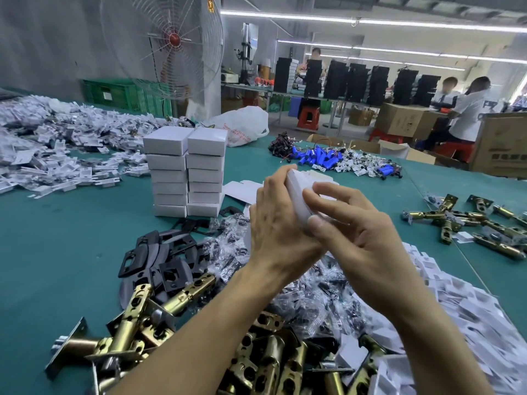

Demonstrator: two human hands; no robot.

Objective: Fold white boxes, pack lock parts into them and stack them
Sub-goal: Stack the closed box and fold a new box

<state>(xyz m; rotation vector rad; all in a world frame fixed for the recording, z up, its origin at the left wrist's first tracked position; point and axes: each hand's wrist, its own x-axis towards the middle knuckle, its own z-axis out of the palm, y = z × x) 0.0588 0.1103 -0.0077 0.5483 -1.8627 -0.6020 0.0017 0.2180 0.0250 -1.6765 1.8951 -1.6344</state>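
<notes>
A white box (pixel 298 192) is held tilted on edge above the green table, between both hands. My left hand (pixel 275 220) grips its left side, fingers curled over the top end. My right hand (pixel 350 223) grips its right side, thumb pressed on the near end, fingers over the upper face. Two stacks of closed white boxes (pixel 186 172) stand side by side at centre left. Brass latch bolts (pixel 142 317) lie in a heap in front of me, with black strike plates (pixel 159 258) and clear bags of screws (pixel 316 292) behind them.
Flat white box blanks (pixel 462 303) pile up at the right, and more (pixel 242 191) lie behind my hands. More latch bolts (pixel 467 220) lie at far right. Blue batteries (pixel 322 158) and a heap of white parts (pixel 57 146) sit farther back. People work at tables behind.
</notes>
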